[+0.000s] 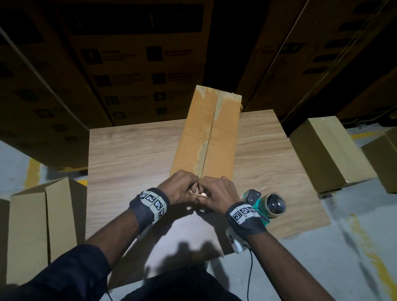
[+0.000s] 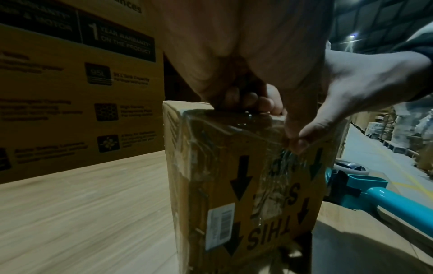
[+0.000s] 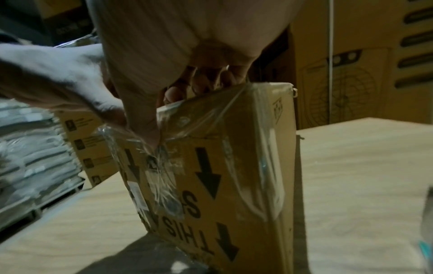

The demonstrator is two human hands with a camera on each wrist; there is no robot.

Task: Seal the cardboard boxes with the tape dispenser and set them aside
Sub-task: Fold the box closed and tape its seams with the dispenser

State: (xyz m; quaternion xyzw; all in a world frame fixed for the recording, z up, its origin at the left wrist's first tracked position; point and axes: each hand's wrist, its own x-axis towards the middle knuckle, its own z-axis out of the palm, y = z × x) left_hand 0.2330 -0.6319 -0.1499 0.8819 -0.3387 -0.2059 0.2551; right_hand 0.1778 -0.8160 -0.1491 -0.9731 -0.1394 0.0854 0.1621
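Both my hands are bunched at the near end of the long brown cardboard box that lies lengthwise on the light wood-grain table. My left hand curls its fingers over the top edge, thumb pressing on the clear tape on the end face. My right hand does the same, thumb and fingertip nipping that crinkled tape end. So I reckon I'm smoothing the tail of the strip down; the top seam looks already taped. The teal tape dispenser with its brown roll lies on the table at about 3 o'clock, just beside my right wrist, untouched. Next I'd rub the tape flat, then lift the box aside. Plain cardboard boxes wait on the floor around 2 o'clock, big printed cartons at 12.
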